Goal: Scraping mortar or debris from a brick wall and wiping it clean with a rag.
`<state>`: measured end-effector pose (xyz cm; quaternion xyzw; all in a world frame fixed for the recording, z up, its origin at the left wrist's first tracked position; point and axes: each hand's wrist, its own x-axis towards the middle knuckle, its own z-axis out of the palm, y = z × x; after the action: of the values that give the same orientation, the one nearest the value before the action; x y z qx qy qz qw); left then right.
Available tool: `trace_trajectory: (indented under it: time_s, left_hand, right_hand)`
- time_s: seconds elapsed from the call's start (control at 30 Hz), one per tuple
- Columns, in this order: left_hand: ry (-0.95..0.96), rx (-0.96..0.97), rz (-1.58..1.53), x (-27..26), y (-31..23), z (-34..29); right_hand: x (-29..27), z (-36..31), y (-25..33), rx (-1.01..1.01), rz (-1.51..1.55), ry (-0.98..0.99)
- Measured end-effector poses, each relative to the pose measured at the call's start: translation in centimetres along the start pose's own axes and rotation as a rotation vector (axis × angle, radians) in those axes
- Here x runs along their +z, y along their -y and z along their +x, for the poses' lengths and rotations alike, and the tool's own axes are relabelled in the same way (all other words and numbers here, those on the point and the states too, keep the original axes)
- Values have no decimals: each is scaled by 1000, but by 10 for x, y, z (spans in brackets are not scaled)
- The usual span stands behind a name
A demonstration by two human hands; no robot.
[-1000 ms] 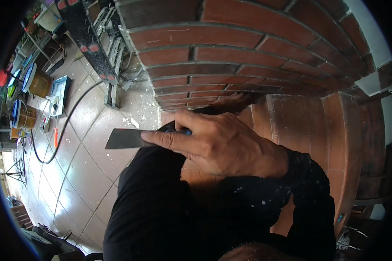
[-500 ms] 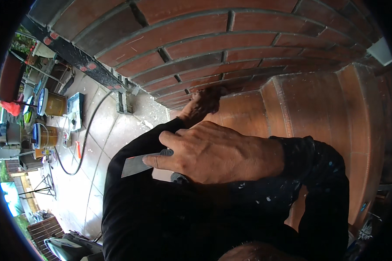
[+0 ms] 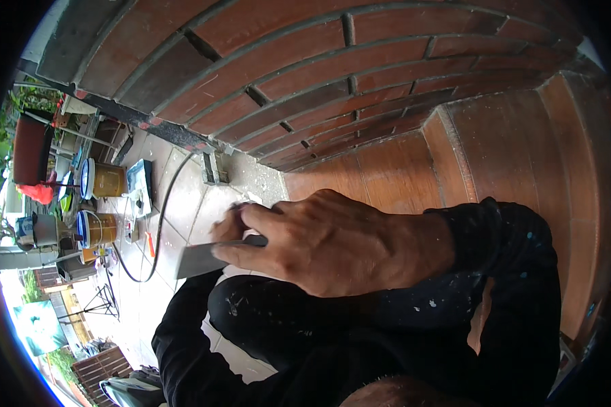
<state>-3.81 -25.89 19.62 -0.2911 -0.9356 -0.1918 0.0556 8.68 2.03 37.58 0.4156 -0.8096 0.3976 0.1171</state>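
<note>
Centre frame, we clench our right hand [image 3: 339, 247] on a flat metal scraper [image 3: 200, 259]; blade's long axis points frame-left from the grip, below the brick wall [image 3: 305, 74]. Left hand unseen.

- At your twelve o'clock a red brick wall [image 3: 305, 61] curves across the view, its grey mortar joints recessed.
- At three o'clock you have smooth terracotta tiling [image 3: 523, 136] meeting the brick.
- At nine o'clock lies a pale tiled floor [image 3: 183, 210] dusted white, with a black cable [image 3: 157, 230] looping over it.
- Past it, at nine, stand two buckets [image 3: 95, 203] and assorted clutter.
- At eight o'clock, bright daylight and greenery [image 3: 37, 325].
</note>
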Motion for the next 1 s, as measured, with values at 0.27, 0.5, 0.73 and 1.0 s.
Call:
trace_trajectory:
  time_s: [0.27, 0.5, 0.73, 1.0]
  left_hand:
    - [25, 1028, -312, 115, -192, 131]
    - [-212, 1007, 3, 201, -289, 192]
    - [-114, 926, -37, 218, -279, 197]
    - [-125, 878, 119, 220, -265, 193]
  right_hand:
    - [-12, 17, 25, -119, -33, -217]
    - [-22, 10, 25, -78, -64, -228]
    - [-30, -3, 15, -110, -11, -268]
    - [-38, -16, 2, -91, -7, -272]
